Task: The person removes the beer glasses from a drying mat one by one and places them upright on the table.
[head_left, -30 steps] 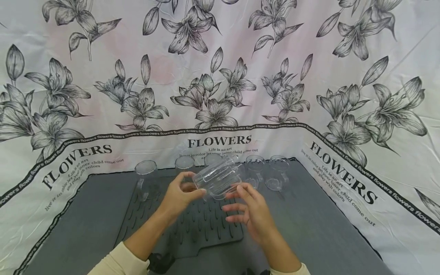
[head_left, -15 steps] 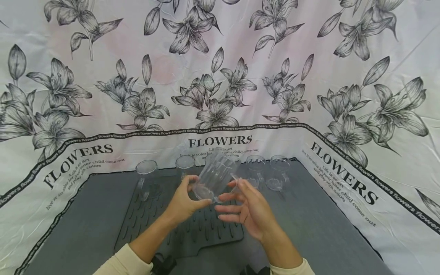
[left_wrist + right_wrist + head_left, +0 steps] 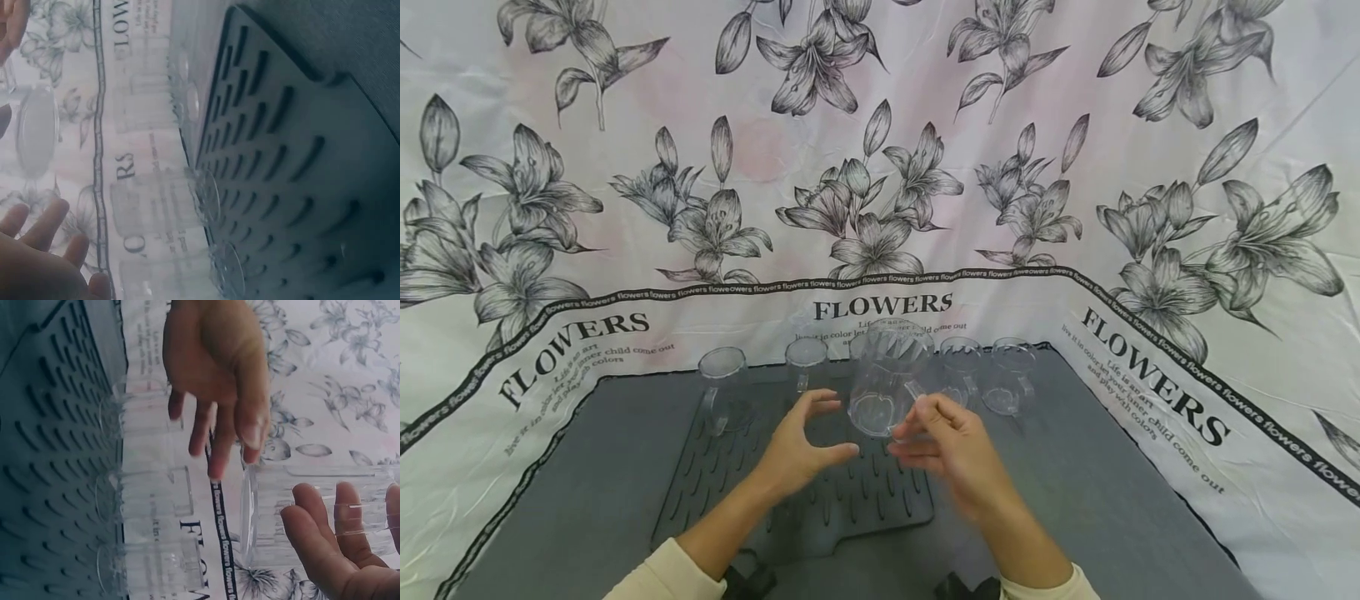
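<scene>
A clear, ribbed glass mug (image 3: pixel 887 379) is held up over the table in the head view, nearly upright. My right hand (image 3: pixel 951 450) grips it by the handle, thumb and fingertips closed there. To the mug's left is my left hand (image 3: pixel 797 454), thumb and fingers spread apart, with a small gap to the glass. In the right wrist view, the mug (image 3: pixel 275 519) lies sideways across the picture with fingers of my right hand (image 3: pixel 350 550) along it. The left hand (image 3: pixel 215 369) hangs near its base.
Similar clear mugs stand in a row at the back, among them one mug (image 3: pixel 722 392) at the left and another (image 3: pixel 1011 379) at the right. A dark ridged drying mat (image 3: pixel 820 517) lies on the grey table (image 3: pixel 1112 500). Behind hangs a flower-printed cloth (image 3: pixel 880 167).
The mug has turned from lying tilted to nearly upright. My left hand has let go of its base and opened beside it. The right hand keeps the handle.
</scene>
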`<state>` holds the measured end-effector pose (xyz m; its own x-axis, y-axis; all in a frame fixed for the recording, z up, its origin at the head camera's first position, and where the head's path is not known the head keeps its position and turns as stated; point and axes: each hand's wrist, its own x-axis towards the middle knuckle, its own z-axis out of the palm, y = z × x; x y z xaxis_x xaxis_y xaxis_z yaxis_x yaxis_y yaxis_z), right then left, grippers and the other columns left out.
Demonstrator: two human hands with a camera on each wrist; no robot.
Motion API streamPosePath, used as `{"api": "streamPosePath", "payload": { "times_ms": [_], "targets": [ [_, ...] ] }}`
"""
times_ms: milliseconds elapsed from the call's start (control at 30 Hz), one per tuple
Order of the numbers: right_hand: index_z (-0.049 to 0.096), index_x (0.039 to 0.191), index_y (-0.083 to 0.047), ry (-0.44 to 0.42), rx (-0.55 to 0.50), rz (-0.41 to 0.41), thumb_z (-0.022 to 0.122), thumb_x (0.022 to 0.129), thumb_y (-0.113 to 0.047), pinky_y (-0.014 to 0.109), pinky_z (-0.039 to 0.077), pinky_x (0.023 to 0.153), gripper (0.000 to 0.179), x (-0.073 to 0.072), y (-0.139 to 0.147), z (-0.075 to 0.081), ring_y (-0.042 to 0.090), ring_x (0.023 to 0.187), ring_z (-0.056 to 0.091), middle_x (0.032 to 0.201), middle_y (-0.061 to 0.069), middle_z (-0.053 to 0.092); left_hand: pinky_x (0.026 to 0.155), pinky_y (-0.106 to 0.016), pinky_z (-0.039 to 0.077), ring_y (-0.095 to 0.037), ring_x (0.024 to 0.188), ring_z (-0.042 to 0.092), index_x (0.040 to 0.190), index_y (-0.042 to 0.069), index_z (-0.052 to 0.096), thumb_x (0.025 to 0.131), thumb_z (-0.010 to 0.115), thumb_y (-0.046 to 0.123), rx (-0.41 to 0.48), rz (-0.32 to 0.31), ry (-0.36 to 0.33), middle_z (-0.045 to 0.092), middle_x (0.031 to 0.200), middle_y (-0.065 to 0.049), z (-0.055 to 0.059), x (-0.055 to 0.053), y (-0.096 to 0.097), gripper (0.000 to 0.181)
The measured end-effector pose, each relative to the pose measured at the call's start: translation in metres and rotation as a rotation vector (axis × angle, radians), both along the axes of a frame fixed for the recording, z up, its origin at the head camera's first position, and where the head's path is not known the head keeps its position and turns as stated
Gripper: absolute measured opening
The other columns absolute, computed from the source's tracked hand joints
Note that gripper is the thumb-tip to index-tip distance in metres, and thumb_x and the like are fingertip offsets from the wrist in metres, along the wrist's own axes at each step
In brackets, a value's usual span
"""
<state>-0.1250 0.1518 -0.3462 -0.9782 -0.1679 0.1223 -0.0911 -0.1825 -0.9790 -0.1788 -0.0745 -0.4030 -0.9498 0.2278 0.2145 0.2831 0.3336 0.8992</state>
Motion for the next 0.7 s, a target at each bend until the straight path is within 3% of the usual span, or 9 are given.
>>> {"api": "streamPosePath", "payload": {
  "times_ms": [100, 233, 467, 700],
  "targets": [
    [0.055, 0.094, 0.005, 0.013, 0.013, -0.04, 0.055, 0.099, -0.034, 0.053, 0.051, 0.083, 0.04, -0.001, 0.003, 0.002, 0.045, 0.094, 0.064, 0.096, 0.022, 0.062, 0.098, -0.068, 0.027, -0.034, 0.136, 0.028, 0.139, 0.022, 0.046, 0.077, 0.083, 0.031, -0.052, 0.02, 0.002, 0.05, 0.136, 0.002, -0.001, 0.001, -0.01, 0.072],
    [0.055, 0.095, 0.006, 0.007, 0.038, -0.07, 0.056, 0.099, -0.035, 0.051, 0.051, 0.083, 0.041, -0.002, 0.011, 0.006, 0.042, 0.093, 0.065, 0.097, 0.023, 0.061, 0.096, -0.071, 0.023, -0.039, 0.135, 0.025, 0.139, 0.021, 0.048, 0.079, 0.081, 0.038, -0.126, 0.055, -0.014, 0.044, 0.141, -0.005, -0.005, 0.002, -0.026, 0.07],
    [0.054, 0.097, 0.008, 0.045, 0.072, -0.104, 0.054, 0.1, -0.033, 0.049, 0.052, 0.083, 0.041, -0.003, 0.032, 0.013, 0.044, 0.094, 0.064, 0.098, 0.023, 0.062, 0.097, -0.074, 0.007, -0.039, 0.136, 0.021, 0.128, 0.015, 0.06, 0.08, 0.079, 0.037, -0.189, 0.086, 0.022, 0.042, 0.147, -0.008, -0.022, 0.001, -0.058, 0.056],
    [0.05, 0.099, 0.012, 0.12, 0.12, -0.143, 0.051, 0.101, -0.034, 0.047, 0.052, 0.083, 0.046, -0.008, 0.056, 0.019, 0.042, 0.094, 0.064, 0.097, 0.02, 0.062, 0.095, -0.072, 0.007, -0.045, 0.136, 0.013, 0.128, 0.013, 0.06, 0.08, 0.078, 0.041, -0.243, 0.114, 0.033, 0.038, 0.149, -0.012, -0.038, 0.002, -0.093, 0.058]
  ]
}}
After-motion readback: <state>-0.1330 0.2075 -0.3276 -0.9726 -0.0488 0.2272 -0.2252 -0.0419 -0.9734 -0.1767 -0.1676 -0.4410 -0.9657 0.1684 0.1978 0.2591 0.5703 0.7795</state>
